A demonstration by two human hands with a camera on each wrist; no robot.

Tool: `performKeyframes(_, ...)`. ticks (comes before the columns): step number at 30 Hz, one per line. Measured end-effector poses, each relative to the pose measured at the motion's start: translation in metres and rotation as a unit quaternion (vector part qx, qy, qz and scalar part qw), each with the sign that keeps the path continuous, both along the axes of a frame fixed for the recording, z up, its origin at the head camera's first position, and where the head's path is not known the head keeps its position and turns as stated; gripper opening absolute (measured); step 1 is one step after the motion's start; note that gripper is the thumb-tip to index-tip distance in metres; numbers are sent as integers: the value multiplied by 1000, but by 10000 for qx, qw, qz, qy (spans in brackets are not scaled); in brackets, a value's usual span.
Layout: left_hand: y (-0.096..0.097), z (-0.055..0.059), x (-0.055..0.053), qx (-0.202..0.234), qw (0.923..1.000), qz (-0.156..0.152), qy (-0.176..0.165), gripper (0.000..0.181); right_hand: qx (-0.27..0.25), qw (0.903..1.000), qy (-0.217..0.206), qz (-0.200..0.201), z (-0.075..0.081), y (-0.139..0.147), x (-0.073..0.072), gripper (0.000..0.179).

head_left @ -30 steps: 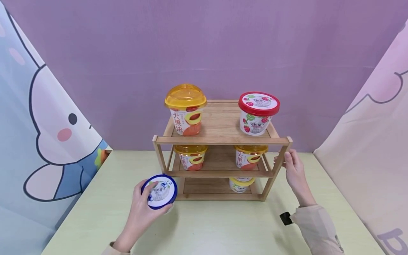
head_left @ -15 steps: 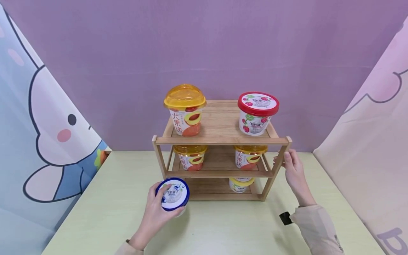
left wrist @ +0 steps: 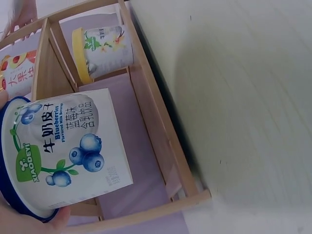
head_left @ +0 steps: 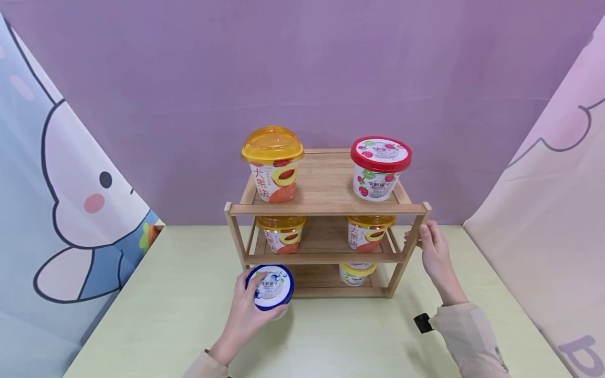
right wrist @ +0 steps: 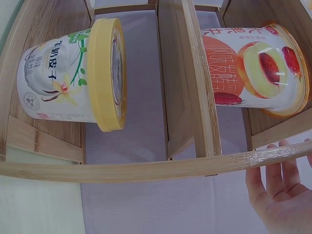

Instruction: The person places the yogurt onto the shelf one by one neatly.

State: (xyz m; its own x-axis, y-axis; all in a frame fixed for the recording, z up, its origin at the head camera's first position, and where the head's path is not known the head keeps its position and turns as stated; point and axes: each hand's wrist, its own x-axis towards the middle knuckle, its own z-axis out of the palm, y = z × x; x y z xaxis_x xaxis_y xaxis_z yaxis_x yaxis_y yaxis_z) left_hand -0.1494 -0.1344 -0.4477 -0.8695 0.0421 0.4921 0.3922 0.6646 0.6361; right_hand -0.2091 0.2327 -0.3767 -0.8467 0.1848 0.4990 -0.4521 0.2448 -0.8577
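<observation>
My left hand (head_left: 246,312) holds a blueberry milk tub (head_left: 270,299) with a blue lid, fingers over the lid and thumb on the near side. It is in front of the lower left of a three-tier wooden rack (head_left: 326,184). In the left wrist view the tub (left wrist: 73,146) lies across the opening of the bottom tier. My right hand (head_left: 437,257) grips the rack's right side post, its fingers passing behind the wood. A yellow-lidded tub (head_left: 355,275) stands on the bottom shelf at the right, partly hidden by the middle rail.
On the top shelf are a peach cup (head_left: 274,168) with a domed orange lid and a red-lidded strawberry tub (head_left: 380,170). Two more peach cups stand on the middle shelf, left (head_left: 283,236) and right (head_left: 368,236). A purple backdrop (head_left: 302,79) rises behind the pale table (head_left: 331,336).
My left hand has carried the blue-lidded tub to the right and slightly down, up to the rack's lower left front. The right hand stays at the post.
</observation>
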Motion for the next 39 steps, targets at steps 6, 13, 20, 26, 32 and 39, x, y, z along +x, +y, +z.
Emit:
performKeyframes(6,10,-3,-4,116,9999,4,-43,73,-65,10000,23,70,-2,1,-2,25)
performKeyframes(13,18,-8,-12,143,9999,18,-16,73,-82,9999,10,77,-2,1,-1,21)
performKeyframes(20,23,-13,-21,159,9988,52,-464,73,-55,9999,14,96,-2,1,-2,20)
performKeyframes(26,24,-16,-32,118,9965,76,-823,79,78,10000,-25,2,4,-2,3,23)
performKeyframes(32,26,-20,-43,356,9944,25,-996,91,59,9999,107,43,17,-11,13,24)
performKeyframes(39,28,-25,-55,448,9968,-3,-663,93,83,9999,111,38,18,-12,14,24)
